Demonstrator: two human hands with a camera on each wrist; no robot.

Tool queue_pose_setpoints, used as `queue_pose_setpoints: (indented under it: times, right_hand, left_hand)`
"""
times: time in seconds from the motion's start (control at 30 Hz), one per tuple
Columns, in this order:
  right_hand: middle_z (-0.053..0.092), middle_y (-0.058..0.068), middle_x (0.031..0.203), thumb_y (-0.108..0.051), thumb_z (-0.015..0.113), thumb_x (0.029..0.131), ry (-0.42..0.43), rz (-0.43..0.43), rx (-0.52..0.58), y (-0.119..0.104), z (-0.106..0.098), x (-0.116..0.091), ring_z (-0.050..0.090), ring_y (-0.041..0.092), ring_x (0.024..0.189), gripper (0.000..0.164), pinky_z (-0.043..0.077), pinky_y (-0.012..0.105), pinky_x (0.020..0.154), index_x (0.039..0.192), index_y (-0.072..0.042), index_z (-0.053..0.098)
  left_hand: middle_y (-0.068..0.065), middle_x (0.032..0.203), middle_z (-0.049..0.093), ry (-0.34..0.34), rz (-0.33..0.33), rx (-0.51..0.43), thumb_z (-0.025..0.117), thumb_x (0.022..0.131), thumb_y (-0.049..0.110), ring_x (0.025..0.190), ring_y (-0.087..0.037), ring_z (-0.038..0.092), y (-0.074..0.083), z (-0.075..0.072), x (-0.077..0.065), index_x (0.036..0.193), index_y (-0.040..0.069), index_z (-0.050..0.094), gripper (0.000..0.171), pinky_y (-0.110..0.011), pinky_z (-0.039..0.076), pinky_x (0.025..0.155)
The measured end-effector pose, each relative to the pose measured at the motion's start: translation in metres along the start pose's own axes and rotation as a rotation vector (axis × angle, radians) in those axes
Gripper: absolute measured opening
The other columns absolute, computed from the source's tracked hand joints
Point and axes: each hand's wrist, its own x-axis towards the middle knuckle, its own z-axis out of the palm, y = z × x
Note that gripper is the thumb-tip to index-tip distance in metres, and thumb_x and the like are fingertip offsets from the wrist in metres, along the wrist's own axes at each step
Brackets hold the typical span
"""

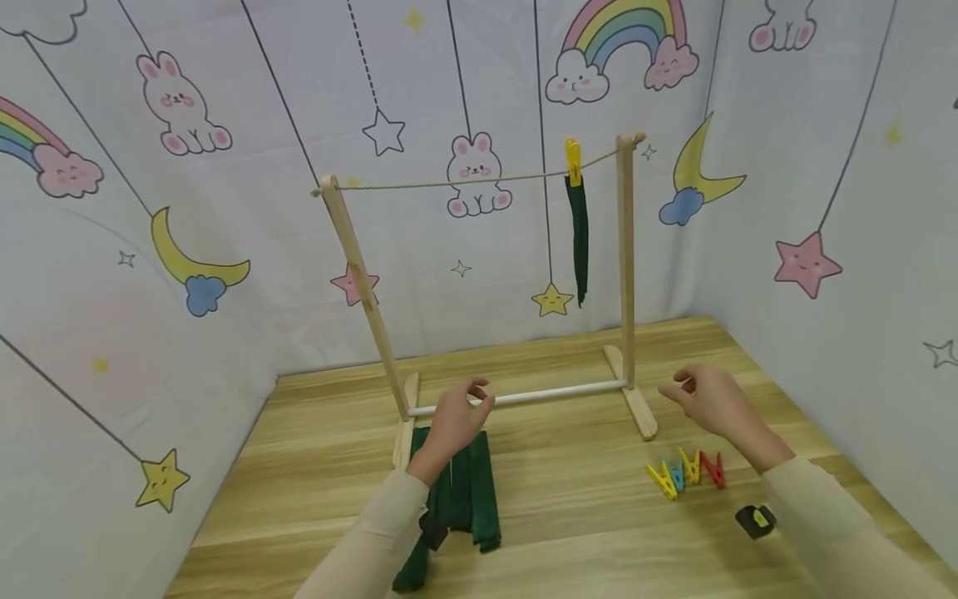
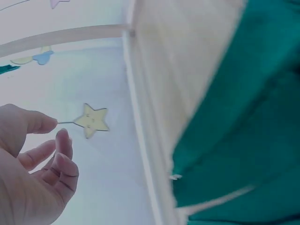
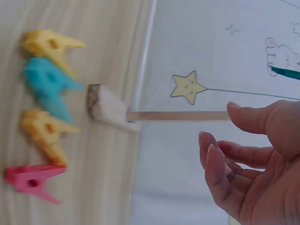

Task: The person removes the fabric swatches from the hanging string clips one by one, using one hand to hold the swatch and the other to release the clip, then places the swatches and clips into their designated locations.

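Observation:
My left hand point(image 1: 458, 418) hovers over several dark green cloth strips point(image 1: 461, 491) on the table, its fingers loosely bent with nothing between them. In the left wrist view the thumb and fingertips stand apart, and the green cloth point(image 2: 243, 140) lies to the right. To the right, my right hand point(image 1: 711, 401) is in the air, likewise holding nothing. Nearest to it are several clothespins: yellow ones point(image 1: 662, 481), a blue one point(image 1: 677, 475) and a red one point(image 1: 713, 471). A yellow clothespin point(image 1: 573, 162) grips a green strip point(image 1: 580, 241) on the string point(image 1: 419, 185).
A wooden frame, with a left post point(image 1: 367, 299), a right post point(image 1: 627, 266) and a white bottom bar point(image 1: 561, 393), stands at the back of the table point(image 1: 569, 507). Patterned cloth walls point(image 1: 479, 274) rise behind and at both sides.

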Motion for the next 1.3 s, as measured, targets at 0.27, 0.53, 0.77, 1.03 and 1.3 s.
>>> queue_pose_setpoints:
  times: [0.27,0.53,0.77,1.03,1.3]
  right_hand:
    - [0.067,0.025,0.104,-0.031,0.061,0.102,0.032,-0.055,0.015,-0.031,-0.025,0.024,0.068,0.025,0.076,0.052,0.054,0.048,0.073,0.123,0.016,0.059]
    - [0.066,0.028,0.112,-0.025,0.063,0.101,0.056,-0.092,-0.014,-0.068,-0.051,0.044,0.069,0.027,0.078,0.041,0.054,0.05,0.075,0.119,0.012,0.062]
    - [0.068,0.026,0.113,-0.022,0.064,0.1,0.197,-0.149,0.09,-0.092,-0.063,0.059,0.07,0.024,0.07,0.037,0.048,0.031,0.053,0.121,0.009,0.062]
    - [0.07,0.016,0.105,-0.015,0.067,0.098,0.437,-0.274,0.199,-0.112,-0.081,0.078,0.06,0.011,0.054,0.025,0.034,0.023,0.042,0.116,0.002,0.067]
    - [0.07,0.013,0.11,-0.012,0.066,0.098,0.571,-0.459,0.246,-0.144,-0.101,0.1,0.059,0.005,0.051,0.027,0.042,0.013,0.049,0.12,0.002,0.066]
  left_hand:
    - [-0.009,0.115,0.066,-0.007,0.038,-0.01,0.061,0.101,0.016,0.075,-0.015,0.064,0.032,0.001,0.029,0.135,0.006,0.059,0.035,-0.029,0.051,0.057]
    - [-0.01,0.122,0.064,-0.002,0.086,-0.101,0.06,0.102,0.018,0.081,-0.025,0.069,0.066,0.002,0.057,0.141,0.011,0.052,0.041,-0.031,0.052,0.058]
    - [-0.009,0.125,0.064,0.022,0.112,-0.13,0.065,0.099,0.016,0.078,-0.02,0.069,0.093,0.002,0.079,0.141,0.01,0.052,0.045,-0.029,0.054,0.06]
    - [-0.01,0.125,0.065,0.044,0.152,-0.196,0.061,0.102,0.019,0.076,-0.023,0.07,0.111,0.003,0.095,0.138,0.009,0.055,0.038,-0.027,0.049,0.054]
    - [-0.012,0.137,0.058,-0.027,0.184,-0.258,0.052,0.106,0.026,0.077,-0.02,0.068,0.124,0.0,0.12,0.141,0.011,0.051,0.038,-0.027,0.05,0.058]
